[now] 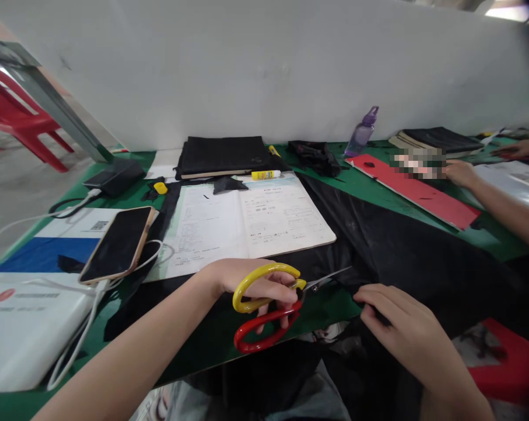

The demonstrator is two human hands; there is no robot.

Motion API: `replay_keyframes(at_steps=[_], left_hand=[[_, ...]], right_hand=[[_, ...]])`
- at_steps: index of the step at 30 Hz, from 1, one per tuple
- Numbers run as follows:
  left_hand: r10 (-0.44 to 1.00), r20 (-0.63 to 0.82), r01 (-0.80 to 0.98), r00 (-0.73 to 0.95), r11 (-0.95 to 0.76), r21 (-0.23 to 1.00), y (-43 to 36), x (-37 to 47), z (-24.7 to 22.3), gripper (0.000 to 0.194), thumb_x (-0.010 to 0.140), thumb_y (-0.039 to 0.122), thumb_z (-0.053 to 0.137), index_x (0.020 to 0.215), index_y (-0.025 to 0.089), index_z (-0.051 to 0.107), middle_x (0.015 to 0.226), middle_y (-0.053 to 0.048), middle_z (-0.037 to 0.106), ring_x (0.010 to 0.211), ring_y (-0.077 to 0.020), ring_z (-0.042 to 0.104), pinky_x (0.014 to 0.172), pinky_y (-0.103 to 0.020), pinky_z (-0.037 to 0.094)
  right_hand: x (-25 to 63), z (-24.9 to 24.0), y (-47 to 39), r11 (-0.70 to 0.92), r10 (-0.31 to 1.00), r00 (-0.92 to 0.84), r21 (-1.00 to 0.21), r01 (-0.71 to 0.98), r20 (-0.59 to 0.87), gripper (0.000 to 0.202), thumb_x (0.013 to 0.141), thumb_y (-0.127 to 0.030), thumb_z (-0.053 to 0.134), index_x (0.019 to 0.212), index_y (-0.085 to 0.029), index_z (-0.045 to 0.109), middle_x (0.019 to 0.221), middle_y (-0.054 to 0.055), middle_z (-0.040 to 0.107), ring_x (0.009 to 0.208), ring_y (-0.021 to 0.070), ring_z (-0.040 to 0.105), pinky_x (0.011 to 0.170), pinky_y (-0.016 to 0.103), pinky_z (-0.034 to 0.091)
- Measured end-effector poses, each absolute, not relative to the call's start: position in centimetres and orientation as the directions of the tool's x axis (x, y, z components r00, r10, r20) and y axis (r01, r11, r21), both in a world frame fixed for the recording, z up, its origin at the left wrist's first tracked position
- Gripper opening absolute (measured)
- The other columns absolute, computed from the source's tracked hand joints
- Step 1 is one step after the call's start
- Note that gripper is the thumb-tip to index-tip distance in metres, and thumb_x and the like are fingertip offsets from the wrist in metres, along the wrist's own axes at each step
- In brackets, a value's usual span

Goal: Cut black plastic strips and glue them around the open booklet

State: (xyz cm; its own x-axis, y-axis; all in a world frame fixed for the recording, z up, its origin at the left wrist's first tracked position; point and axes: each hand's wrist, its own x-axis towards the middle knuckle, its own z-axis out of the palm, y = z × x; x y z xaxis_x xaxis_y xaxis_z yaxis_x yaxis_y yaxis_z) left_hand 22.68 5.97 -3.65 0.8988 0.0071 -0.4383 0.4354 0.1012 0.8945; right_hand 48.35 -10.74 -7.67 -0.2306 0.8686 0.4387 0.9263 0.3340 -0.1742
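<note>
My left hand (273,286) grips a pair of scissors (242,289) with one yellow and one red handle, the blades pointing right. Their tips reach the edge of a black sheet (404,240), which looks like thin cloth or plastic. The sheet's near edge is pinched in the fingers of my right hand (396,318), just right of the blades. An open book (286,210) with printed pages lies on top of the sheet, beyond my left hand. A small black scrap (230,185) rests across the book's top edge.
Left: a phone (119,242) with white cables and a black box (115,175). Behind the open book: a glue stick (265,175), a black-covered book (222,155) and crumpled black material (314,156). Right: a purple bottle (361,134), a red strip (415,190) and another person's hand (461,173).
</note>
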Motion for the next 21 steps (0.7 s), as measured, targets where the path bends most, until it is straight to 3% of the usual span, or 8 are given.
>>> replay_keyframes(at_steps=[3, 8, 12, 15, 17, 21], left_hand=[[-0.002, -0.459, 0.455, 0.889, 0.138, 0.880, 5.8, 22.5, -3.5, 0.027, 0.091, 0.038, 0.053, 0.087, 0.015, 0.066, 0.087, -0.006, 0.074, 0.045, -0.0091, 0.060, 0.041, -0.019, 0.044], [-0.014, -0.495, 0.490, 0.869, 0.175, 0.854, 5.4, 22.4, -3.6, 0.025, 0.090, 0.038, 0.057, 0.080, 0.015, 0.062, 0.064, -0.001, 0.070, 0.042, -0.0114, 0.061, 0.044, -0.021, 0.050], [-0.034, -0.462, 0.458, 0.886, 0.217, 0.862, 4.7, 22.5, -3.6, 0.024, 0.092, 0.036, 0.054, 0.090, 0.015, 0.065, 0.083, -0.006, 0.074, 0.046, -0.0114, 0.064, 0.049, -0.023, 0.054], [-0.023, -0.428, 0.424, 0.904, 0.196, 0.885, 4.4, 22.6, -3.5, 0.025, 0.093, 0.034, 0.052, 0.091, 0.014, 0.067, 0.085, -0.007, 0.074, 0.049, -0.0120, 0.065, 0.047, -0.022, 0.053], [-0.015, -0.425, 0.419, 0.905, 0.204, 0.885, 4.2, 22.7, -3.5, 0.025, 0.092, 0.031, 0.052, 0.087, 0.013, 0.067, 0.080, -0.007, 0.074, 0.048, -0.0121, 0.065, 0.046, -0.021, 0.052], [0.014, -0.488, 0.472, 0.873, 0.232, 0.850, 4.1, 22.4, -3.4, 0.028, 0.092, 0.026, 0.048, 0.075, 0.012, 0.066, 0.077, -0.007, 0.073, 0.043, -0.0100, 0.061, 0.040, -0.018, 0.046]], right_hand=[[48.4, -7.8, -10.7, 0.336, 0.867, -0.226, -0.186, 0.923, 0.445, 0.022, 0.084, -0.003, 0.055, 0.099, -0.019, 0.059, 0.096, 0.003, 0.067, 0.087, 0.0155, 0.060, 0.082, 0.033, 0.049], [48.5, -7.8, -10.7, 0.334, 0.874, -0.229, -0.186, 0.924, 0.429, 0.022, 0.085, -0.004, 0.054, 0.099, -0.020, 0.059, 0.097, 0.003, 0.067, 0.086, 0.0162, 0.061, 0.082, 0.034, 0.049], [48.4, -7.4, -10.6, 0.319, 0.882, -0.182, -0.268, 0.909, 0.435, 0.021, 0.086, -0.012, 0.054, 0.104, -0.021, 0.058, 0.099, 0.005, 0.067, 0.091, 0.0192, 0.064, 0.083, 0.035, 0.051], [48.5, -7.7, -10.2, 0.204, 0.911, -0.059, -0.322, 0.925, 0.407, 0.038, 0.091, -0.029, 0.052, 0.128, -0.019, 0.050, 0.122, 0.011, 0.062, 0.113, 0.0243, 0.059, 0.094, 0.040, 0.050], [48.6, -8.4, -9.8, 0.089, 0.934, 0.022, -0.295, 0.951, 0.356, 0.047, 0.094, -0.036, 0.047, 0.137, -0.018, 0.044, 0.133, 0.012, 0.057, 0.123, 0.0250, 0.054, 0.100, 0.042, 0.048], [49.1, -10.2, -9.2, 0.001, 0.961, 0.046, -0.170, 0.985, 0.273, 0.051, 0.095, -0.043, 0.044, 0.137, -0.013, 0.048, 0.138, 0.013, 0.055, 0.130, 0.0264, 0.049, 0.105, 0.045, 0.045]])
